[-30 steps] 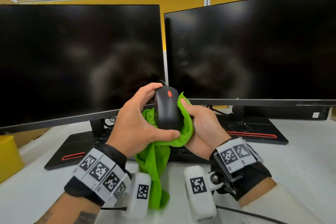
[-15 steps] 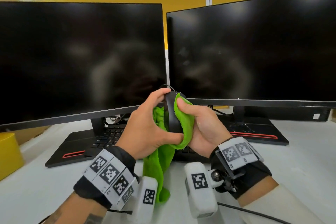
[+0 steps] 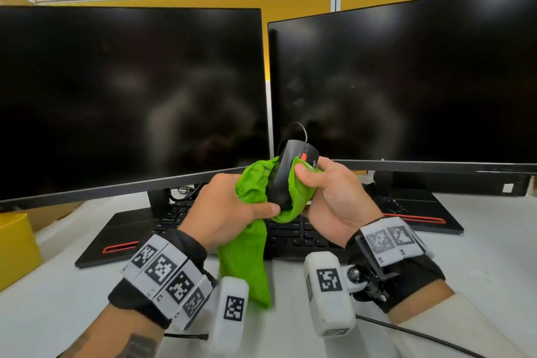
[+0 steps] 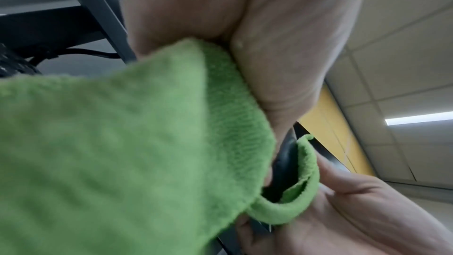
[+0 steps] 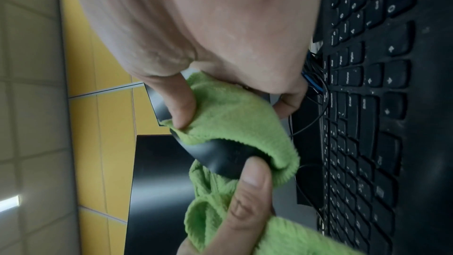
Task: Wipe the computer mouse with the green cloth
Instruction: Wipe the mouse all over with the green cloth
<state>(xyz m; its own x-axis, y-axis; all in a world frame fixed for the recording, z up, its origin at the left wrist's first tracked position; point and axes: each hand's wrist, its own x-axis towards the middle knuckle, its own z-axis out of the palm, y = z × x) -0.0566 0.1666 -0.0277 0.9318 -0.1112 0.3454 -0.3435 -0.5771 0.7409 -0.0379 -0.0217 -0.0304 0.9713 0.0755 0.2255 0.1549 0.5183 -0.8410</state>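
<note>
Both hands are occupied: the computer mouse (image 3: 286,174) is held up between them above the keyboard (image 3: 293,234), the left hand (image 3: 229,206) pinching its rear end with the green cloth (image 3: 250,241), the right hand (image 3: 334,197) pressing cloth against its side. Wiping is judged under way; next, the mouse would need turning so that unwiped faces are reached.

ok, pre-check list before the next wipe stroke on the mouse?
1. Mouse held off the desk: ok.
2. Left hand grips the mouse's rear, thumb on it: ok.
3. Right hand presses the green cloth on the mouse's side: ok.
4. Cloth between right thumb and mouse: ok.
5. Mouse cable slack: cannot tell.
6. Hanging cloth tail clear of the keyboard: cannot tell.
</note>
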